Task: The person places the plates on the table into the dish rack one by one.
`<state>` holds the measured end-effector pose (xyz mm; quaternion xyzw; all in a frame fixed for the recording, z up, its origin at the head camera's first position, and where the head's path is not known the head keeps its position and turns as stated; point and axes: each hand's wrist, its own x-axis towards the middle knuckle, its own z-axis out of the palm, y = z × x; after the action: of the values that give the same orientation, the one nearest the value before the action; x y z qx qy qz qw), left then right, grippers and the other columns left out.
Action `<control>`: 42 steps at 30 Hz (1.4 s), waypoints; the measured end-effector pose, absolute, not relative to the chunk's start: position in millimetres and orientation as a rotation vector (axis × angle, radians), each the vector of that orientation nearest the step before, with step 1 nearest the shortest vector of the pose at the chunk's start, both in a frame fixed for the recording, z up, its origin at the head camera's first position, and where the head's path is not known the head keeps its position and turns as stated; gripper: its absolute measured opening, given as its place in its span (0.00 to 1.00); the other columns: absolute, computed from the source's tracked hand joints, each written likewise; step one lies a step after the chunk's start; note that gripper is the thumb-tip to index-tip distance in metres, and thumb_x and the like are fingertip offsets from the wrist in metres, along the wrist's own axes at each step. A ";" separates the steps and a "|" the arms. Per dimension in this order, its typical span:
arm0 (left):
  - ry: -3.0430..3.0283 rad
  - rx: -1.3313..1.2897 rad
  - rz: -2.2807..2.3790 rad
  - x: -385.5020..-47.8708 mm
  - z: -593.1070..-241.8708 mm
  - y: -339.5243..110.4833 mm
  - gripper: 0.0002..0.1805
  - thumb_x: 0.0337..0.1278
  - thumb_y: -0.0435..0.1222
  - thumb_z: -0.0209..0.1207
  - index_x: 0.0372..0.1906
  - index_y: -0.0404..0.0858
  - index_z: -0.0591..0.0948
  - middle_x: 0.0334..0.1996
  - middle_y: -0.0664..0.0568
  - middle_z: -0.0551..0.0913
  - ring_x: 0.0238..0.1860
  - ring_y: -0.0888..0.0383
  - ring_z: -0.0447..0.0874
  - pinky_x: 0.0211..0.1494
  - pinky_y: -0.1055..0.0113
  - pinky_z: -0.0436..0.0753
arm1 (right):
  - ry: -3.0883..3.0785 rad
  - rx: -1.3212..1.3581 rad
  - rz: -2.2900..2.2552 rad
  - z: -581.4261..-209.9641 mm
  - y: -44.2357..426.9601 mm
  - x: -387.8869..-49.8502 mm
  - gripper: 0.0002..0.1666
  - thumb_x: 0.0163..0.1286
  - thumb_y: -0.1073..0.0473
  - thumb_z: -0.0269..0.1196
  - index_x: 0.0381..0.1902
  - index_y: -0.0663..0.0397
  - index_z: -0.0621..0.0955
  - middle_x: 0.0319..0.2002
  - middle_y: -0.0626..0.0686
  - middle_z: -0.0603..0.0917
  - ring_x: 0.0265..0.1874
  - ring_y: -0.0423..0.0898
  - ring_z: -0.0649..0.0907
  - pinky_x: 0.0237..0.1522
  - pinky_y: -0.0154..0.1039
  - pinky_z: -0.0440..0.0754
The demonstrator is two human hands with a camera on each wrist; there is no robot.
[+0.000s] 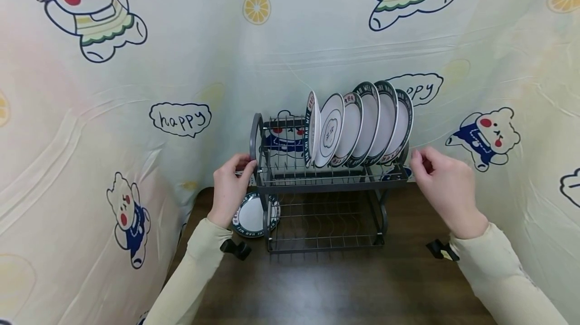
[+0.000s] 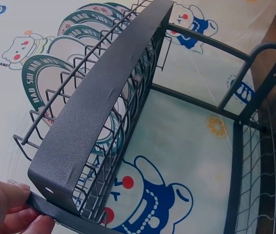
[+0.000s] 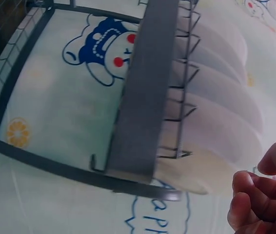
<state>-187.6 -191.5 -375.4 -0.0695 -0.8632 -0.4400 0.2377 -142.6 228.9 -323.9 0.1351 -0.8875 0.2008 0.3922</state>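
A dark two-tier dish rack (image 1: 335,184) stands on the table, with several white plates (image 1: 367,123) with patterned rims upright in the right part of its upper tier. My left hand (image 1: 232,184) grips the rack's left side frame between thumb and fingers, as the left wrist view also shows near the frame's end (image 2: 55,209). Close to the rack's right side is my right hand (image 1: 446,184), its fingers loosely curled and nothing between them. In the right wrist view that hand (image 3: 269,195) appears apart from the rack's frame (image 3: 79,173), beside the plates.
Another plate (image 1: 250,215) lies flat on the brown table (image 1: 335,289), partly behind the rack's lower left side. The rack's lower tier (image 1: 323,219) holds no plates. A cartoon-printed cloth (image 1: 290,53) hangs behind and along both sides.
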 end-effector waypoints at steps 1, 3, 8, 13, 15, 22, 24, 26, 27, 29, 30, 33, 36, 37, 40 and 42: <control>-2.365 -0.190 -1.207 -187.5 -375.2 -191.4 0.08 0.72 0.36 0.64 0.48 0.36 0.85 0.42 0.44 0.90 0.43 0.48 0.88 0.46 0.50 0.90 | -2.269 0.332 0.512 -326.2 230.0 -143.5 0.13 0.74 0.62 0.61 0.29 0.62 0.84 0.15 0.53 0.79 0.12 0.46 0.73 0.14 0.34 0.66; -2.367 -0.188 -1.210 -187.4 -375.1 -191.3 0.08 0.72 0.36 0.64 0.49 0.36 0.85 0.42 0.44 0.90 0.43 0.47 0.88 0.46 0.50 0.90 | -2.305 0.310 0.520 -331.4 231.9 -145.0 0.13 0.74 0.62 0.62 0.28 0.61 0.84 0.14 0.52 0.78 0.12 0.45 0.72 0.14 0.35 0.66; -2.371 -0.189 -1.207 -188.0 -376.0 -191.2 0.09 0.72 0.36 0.64 0.49 0.36 0.85 0.42 0.44 0.89 0.43 0.48 0.87 0.46 0.51 0.90 | -2.361 0.281 0.511 -345.5 236.4 -150.9 0.13 0.73 0.63 0.63 0.27 0.60 0.83 0.14 0.51 0.77 0.12 0.43 0.69 0.14 0.36 0.64; -2.368 -0.193 -1.206 -187.8 -376.8 -191.4 0.09 0.72 0.35 0.64 0.49 0.35 0.85 0.42 0.44 0.89 0.43 0.48 0.87 0.45 0.51 0.90 | -2.389 0.267 0.526 -356.7 239.7 -158.5 0.12 0.72 0.63 0.64 0.27 0.61 0.84 0.15 0.51 0.78 0.12 0.42 0.69 0.14 0.36 0.64; -2.368 -0.191 -1.209 -187.6 -376.8 -191.5 0.09 0.72 0.35 0.64 0.49 0.35 0.85 0.42 0.44 0.89 0.43 0.48 0.87 0.45 0.51 0.90 | -2.408 0.255 0.538 -360.1 241.0 -160.6 0.12 0.72 0.62 0.64 0.27 0.61 0.84 0.15 0.51 0.79 0.12 0.41 0.69 0.14 0.36 0.64; -2.368 -0.187 -1.212 -187.0 -376.2 -191.7 0.09 0.72 0.36 0.64 0.49 0.36 0.85 0.42 0.44 0.90 0.43 0.47 0.88 0.46 0.50 0.90 | -2.513 0.216 0.601 -366.1 242.5 -162.8 0.13 0.74 0.61 0.63 0.30 0.61 0.85 0.17 0.52 0.81 0.13 0.44 0.72 0.14 0.36 0.68; -2.365 -0.187 -1.210 -186.9 -376.1 -191.8 0.09 0.72 0.36 0.64 0.49 0.36 0.85 0.42 0.44 0.90 0.43 0.48 0.88 0.46 0.50 0.90 | -2.534 0.207 0.609 -366.8 242.3 -163.3 0.13 0.75 0.61 0.62 0.30 0.61 0.85 0.17 0.52 0.81 0.14 0.45 0.73 0.14 0.37 0.69; -2.363 -0.188 -1.209 -187.0 -376.1 -191.8 0.09 0.72 0.36 0.64 0.49 0.36 0.85 0.42 0.44 0.90 0.44 0.48 0.88 0.45 0.50 0.90 | -2.547 0.200 0.612 -367.5 242.1 -164.2 0.13 0.75 0.61 0.62 0.30 0.61 0.85 0.17 0.52 0.81 0.14 0.45 0.73 0.14 0.37 0.69; -2.362 -0.189 -1.207 -187.1 -376.2 -191.9 0.09 0.72 0.36 0.64 0.49 0.36 0.85 0.42 0.44 0.90 0.44 0.48 0.88 0.45 0.50 0.90 | -2.550 0.197 0.610 -367.8 242.0 -164.7 0.13 0.75 0.61 0.62 0.31 0.62 0.85 0.17 0.52 0.81 0.13 0.45 0.73 0.14 0.37 0.68; -2.359 -0.187 -1.209 -187.1 -376.5 -191.4 0.09 0.72 0.36 0.64 0.49 0.36 0.85 0.43 0.44 0.90 0.44 0.48 0.88 0.45 0.50 0.90 | -2.558 0.192 0.604 -368.2 242.1 -164.9 0.13 0.75 0.61 0.62 0.31 0.62 0.85 0.17 0.52 0.81 0.13 0.45 0.72 0.14 0.37 0.68; -2.359 -0.187 -1.210 -187.1 -376.6 -191.1 0.09 0.72 0.36 0.64 0.49 0.36 0.85 0.43 0.44 0.90 0.44 0.48 0.88 0.45 0.50 0.90 | -2.561 0.190 0.603 -368.3 242.1 -165.1 0.12 0.75 0.62 0.62 0.31 0.62 0.85 0.17 0.52 0.81 0.13 0.45 0.72 0.14 0.37 0.68; -2.358 -0.186 -1.214 -186.8 -376.7 -190.7 0.09 0.72 0.36 0.64 0.49 0.36 0.85 0.43 0.44 0.90 0.44 0.47 0.88 0.45 0.50 0.90 | -2.574 0.184 0.607 -368.2 242.3 -165.4 0.12 0.75 0.62 0.62 0.32 0.63 0.85 0.18 0.53 0.81 0.13 0.45 0.72 0.14 0.38 0.68; -2.360 -0.185 -1.221 -186.9 -376.3 -190.7 0.09 0.72 0.36 0.64 0.49 0.36 0.85 0.42 0.44 0.90 0.44 0.48 0.88 0.45 0.50 0.90 | -2.592 0.181 0.619 -367.2 242.0 -166.1 0.13 0.76 0.61 0.62 0.33 0.64 0.85 0.19 0.53 0.82 0.14 0.46 0.73 0.15 0.38 0.68; -2.361 -0.184 -1.225 -186.9 -376.1 -191.0 0.09 0.72 0.36 0.64 0.49 0.36 0.85 0.42 0.44 0.90 0.43 0.48 0.88 0.45 0.50 0.90 | -2.599 0.180 0.624 -366.9 241.9 -166.4 0.13 0.76 0.61 0.61 0.33 0.64 0.85 0.19 0.53 0.81 0.14 0.46 0.73 0.15 0.39 0.68; -2.360 -0.176 -1.234 -187.2 -375.3 -191.9 0.09 0.72 0.37 0.64 0.49 0.36 0.86 0.42 0.45 0.90 0.43 0.48 0.87 0.44 0.51 0.90 | -2.612 0.177 0.637 -366.3 241.1 -167.0 0.13 0.77 0.61 0.61 0.33 0.63 0.85 0.18 0.52 0.80 0.15 0.46 0.73 0.16 0.39 0.69; -2.361 -0.178 -1.238 -187.3 -375.0 -192.6 0.09 0.71 0.36 0.65 0.49 0.36 0.86 0.41 0.45 0.90 0.42 0.48 0.87 0.44 0.51 0.90 | -2.615 0.170 0.641 -366.6 240.6 -166.8 0.13 0.77 0.61 0.61 0.33 0.63 0.84 0.17 0.52 0.79 0.15 0.47 0.73 0.16 0.39 0.69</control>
<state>-187.3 -192.6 -375.0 -0.0648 -0.8594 -0.4506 0.2328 -166.8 240.6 -366.6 0.0616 -0.9456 0.2319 0.2199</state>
